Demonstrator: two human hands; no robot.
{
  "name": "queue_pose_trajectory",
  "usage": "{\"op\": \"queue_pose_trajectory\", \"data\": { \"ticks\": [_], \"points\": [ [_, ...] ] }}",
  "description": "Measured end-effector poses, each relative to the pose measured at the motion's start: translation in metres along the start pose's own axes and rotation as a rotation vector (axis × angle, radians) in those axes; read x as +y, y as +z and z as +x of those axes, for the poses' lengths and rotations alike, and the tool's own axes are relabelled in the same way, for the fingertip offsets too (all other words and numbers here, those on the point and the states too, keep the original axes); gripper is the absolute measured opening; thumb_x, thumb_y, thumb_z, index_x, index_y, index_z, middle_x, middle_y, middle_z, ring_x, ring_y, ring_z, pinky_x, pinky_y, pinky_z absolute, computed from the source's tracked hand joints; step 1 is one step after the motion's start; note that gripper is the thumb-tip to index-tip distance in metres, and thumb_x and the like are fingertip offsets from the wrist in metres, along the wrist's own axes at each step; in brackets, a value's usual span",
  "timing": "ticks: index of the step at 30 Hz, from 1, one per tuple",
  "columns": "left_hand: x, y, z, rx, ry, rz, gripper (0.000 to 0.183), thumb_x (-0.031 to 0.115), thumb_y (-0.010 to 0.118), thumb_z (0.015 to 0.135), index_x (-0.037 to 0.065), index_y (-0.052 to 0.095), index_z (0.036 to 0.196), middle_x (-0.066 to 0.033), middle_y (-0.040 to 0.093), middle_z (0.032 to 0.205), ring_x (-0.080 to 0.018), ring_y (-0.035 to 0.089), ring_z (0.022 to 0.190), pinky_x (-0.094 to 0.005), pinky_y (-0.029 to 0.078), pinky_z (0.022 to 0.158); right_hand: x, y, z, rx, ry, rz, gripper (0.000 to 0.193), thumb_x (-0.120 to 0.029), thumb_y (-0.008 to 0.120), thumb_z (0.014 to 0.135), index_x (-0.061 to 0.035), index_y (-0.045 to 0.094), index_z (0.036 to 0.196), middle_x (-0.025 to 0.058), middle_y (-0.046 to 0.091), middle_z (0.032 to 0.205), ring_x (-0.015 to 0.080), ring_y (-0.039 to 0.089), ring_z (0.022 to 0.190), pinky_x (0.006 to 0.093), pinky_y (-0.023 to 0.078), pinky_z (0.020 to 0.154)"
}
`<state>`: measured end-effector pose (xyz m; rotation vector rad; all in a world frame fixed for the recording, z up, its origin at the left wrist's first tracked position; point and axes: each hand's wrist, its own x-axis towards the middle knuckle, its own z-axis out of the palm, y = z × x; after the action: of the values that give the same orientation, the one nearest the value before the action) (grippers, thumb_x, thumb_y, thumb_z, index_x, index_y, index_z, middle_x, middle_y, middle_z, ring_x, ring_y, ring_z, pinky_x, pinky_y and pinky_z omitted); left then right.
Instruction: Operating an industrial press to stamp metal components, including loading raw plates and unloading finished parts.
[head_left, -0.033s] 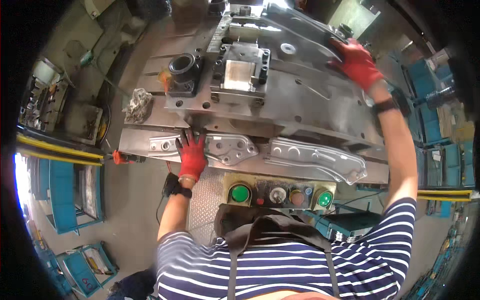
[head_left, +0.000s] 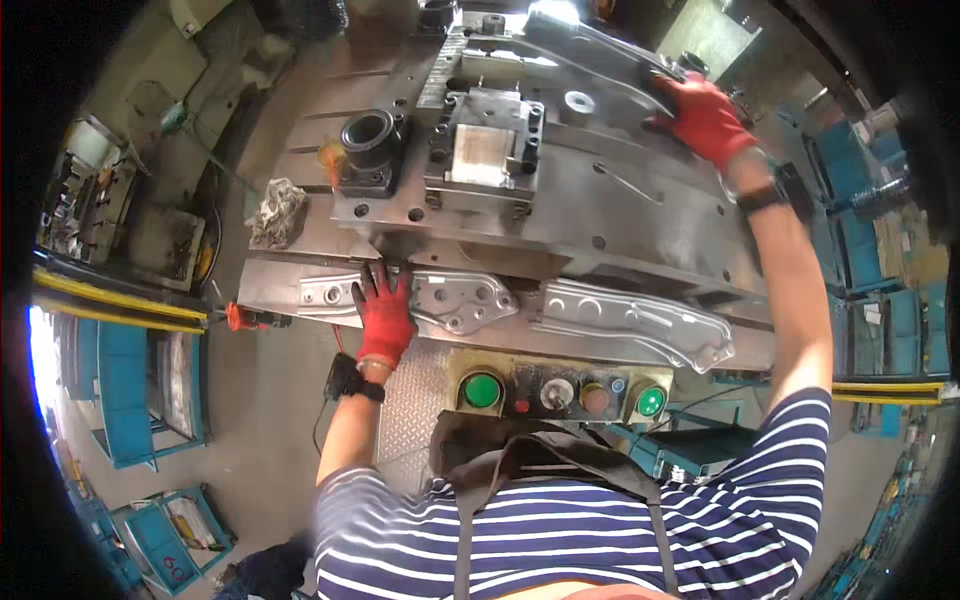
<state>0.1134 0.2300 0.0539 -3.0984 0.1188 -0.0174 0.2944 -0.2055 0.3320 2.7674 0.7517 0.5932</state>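
Note:
My left hand point(head_left: 384, 318), in a red glove with dark fingertips, lies with fingers spread on a stamped metal part point(head_left: 465, 300) at the near edge of the press bed. A second stamped metal part point(head_left: 632, 318) lies to its right, touched by neither hand. At the far right my right hand point(head_left: 708, 122), gloved the same way, reaches out with its fingers closed at the near end of a long, shiny, motion-smeared sheet-metal part point(head_left: 600, 62). The exact grip is partly hidden.
On the bed point(head_left: 640, 205) stand a steel die block point(head_left: 483, 150) and a black round post point(head_left: 368, 135). A crumpled rag point(head_left: 277, 213) lies at the left. A control box point(head_left: 556, 392) with green buttons sits before me. Blue racks point(head_left: 122, 390) stand at the left.
The long sheet-metal part has shifted away from me, showing more of the bed. My right hand has moved slightly left and farther out. My left hand stays on its part.

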Motion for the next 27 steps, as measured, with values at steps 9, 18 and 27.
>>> {"op": "queue_pose_trajectory", "data": {
  "ticks": [9, 18, 27],
  "points": [
    [-0.025, -0.007, -0.041, 0.003, -0.108, -0.214, 0.088, 0.020, 0.069, 0.069, 0.013, 0.024, 0.144, -0.0195, 0.025, 0.145, -0.0420, 0.023, 0.133, -0.0538, 0.016, 0.110, 0.001, 0.047, 0.091, -0.376, 0.049, 0.104, 0.054, -0.030, 0.066, 0.080, -0.0168, 0.049, 0.130, 0.0189, 0.047, 0.128, 0.0369, 0.044, 0.120, 0.0423, 0.038, 0.097],
    [-0.010, 0.000, -0.059, 0.075, -0.126, -0.332, 0.078, 0.026, 0.065, 0.074, 0.007, 0.029, 0.141, -0.0192, 0.028, 0.144, -0.0400, 0.023, 0.133, -0.0534, 0.018, 0.109, 0.020, 0.094, 0.093, -0.129, -0.181, 0.123, 0.046, -0.034, 0.054, 0.089, -0.0192, 0.047, 0.132, 0.0208, 0.049, 0.122, 0.0380, 0.048, 0.113, 0.0441, 0.041, 0.094],
    [0.029, 0.024, -0.101, 0.151, -0.122, -0.477, 0.079, 0.024, 0.074, 0.068, 0.006, 0.036, 0.136, -0.0182, 0.035, 0.139, -0.0389, 0.026, 0.132, -0.0505, 0.022, 0.109, -0.046, 0.042, -0.029, -0.033, 0.113, 0.246, 0.063, -0.032, 0.063, 0.081, -0.0081, 0.039, 0.134, 0.0253, 0.042, 0.132, 0.0428, 0.038, 0.124, 0.0478, 0.034, 0.102]
  ]
}}
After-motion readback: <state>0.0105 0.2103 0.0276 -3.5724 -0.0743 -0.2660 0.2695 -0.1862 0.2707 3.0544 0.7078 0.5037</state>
